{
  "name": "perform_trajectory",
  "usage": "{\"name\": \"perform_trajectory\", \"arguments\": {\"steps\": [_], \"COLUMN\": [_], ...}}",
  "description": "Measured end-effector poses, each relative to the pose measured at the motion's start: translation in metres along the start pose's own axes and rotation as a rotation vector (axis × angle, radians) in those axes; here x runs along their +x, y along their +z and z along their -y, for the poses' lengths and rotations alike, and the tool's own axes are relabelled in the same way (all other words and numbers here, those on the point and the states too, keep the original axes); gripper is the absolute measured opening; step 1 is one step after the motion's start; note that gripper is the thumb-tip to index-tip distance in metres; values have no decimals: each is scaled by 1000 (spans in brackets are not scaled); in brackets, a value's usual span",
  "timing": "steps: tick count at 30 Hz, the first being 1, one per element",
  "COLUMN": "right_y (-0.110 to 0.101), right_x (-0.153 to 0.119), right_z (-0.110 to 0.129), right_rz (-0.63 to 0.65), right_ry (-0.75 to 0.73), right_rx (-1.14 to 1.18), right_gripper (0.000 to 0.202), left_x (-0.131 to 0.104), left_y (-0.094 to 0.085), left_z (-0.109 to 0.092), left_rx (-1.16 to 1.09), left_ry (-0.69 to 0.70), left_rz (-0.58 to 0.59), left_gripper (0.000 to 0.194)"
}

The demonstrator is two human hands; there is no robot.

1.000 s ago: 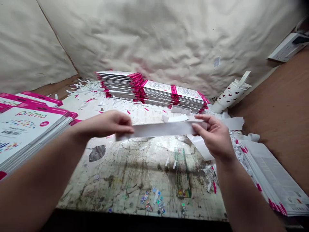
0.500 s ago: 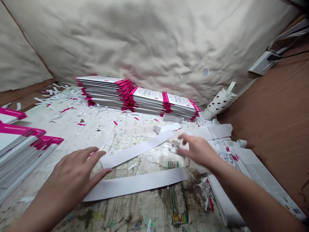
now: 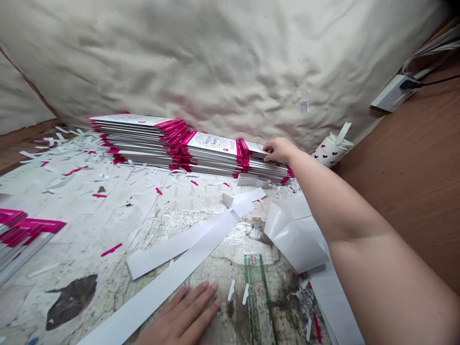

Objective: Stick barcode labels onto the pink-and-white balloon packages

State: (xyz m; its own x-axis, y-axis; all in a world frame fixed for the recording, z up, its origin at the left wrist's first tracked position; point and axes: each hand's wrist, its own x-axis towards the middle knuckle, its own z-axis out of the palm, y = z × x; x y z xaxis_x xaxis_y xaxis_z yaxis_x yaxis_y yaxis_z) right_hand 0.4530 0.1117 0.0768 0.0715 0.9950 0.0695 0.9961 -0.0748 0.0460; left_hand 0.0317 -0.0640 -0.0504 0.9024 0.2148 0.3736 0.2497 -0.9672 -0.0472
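Stretched out over the rightmost stack of flat white-and-pink printed packets [image 3: 257,165], my right hand [image 3: 280,149] pinches the near edge of the top packet [image 3: 254,146]. Its thumb and part of the fingers show at that edge. My left hand [image 3: 185,311] lies flat on the worn tabletop [image 3: 230,268], fingers extended and holding nothing. Just beyond it, one long white paper strip [image 3: 172,282] crosses over another white strip [image 3: 161,249].
Two more packet stacks [image 3: 212,158] stand leftward along the draped wall [image 3: 215,57]. Pink-edged packets [image 3: 21,239] lie at the left. A heart-patterned tumbler [image 3: 328,151] leans by the brown panel [image 3: 402,182]. Curled white sheets [image 3: 294,235] and paper scraps [image 3: 68,141] litter the table.
My right hand has reached forward and right from the table to the rightmost stack. The left hand has come down flat, nearer to me. The white strips now lie crossed.
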Motion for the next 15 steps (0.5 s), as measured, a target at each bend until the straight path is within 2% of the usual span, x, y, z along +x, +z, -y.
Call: {"name": "perform_trajectory", "arguments": {"steps": [4,7,9,12,14,15], "right_y": [-7,0,8,16,11,6], "right_x": [1,-5,-11,-19,-27,-33], "right_z": [-4,5,12,17,17,18], "right_rz": [-22,-96,-163,-244,-289,-322], "right_ry": [-1,25,70,150,190,195], "right_rx": [-18,-60,-88,-104,-104,-100], "right_gripper": [32,37,41,36,33,33], "left_x": [-7,-8,-6,-2,-1,1], "left_y": [12,17,13,1,-6,-10], "left_z": [1,2,2,-2,-3,-2], "left_rx": [174,217,172,65,-64,-174], "left_ry": [-297,-261,-177,-93,-157,-256], "left_rz": [-76,-32,9,47,42,25], "left_gripper": [71,82,81,75,66,59]}}
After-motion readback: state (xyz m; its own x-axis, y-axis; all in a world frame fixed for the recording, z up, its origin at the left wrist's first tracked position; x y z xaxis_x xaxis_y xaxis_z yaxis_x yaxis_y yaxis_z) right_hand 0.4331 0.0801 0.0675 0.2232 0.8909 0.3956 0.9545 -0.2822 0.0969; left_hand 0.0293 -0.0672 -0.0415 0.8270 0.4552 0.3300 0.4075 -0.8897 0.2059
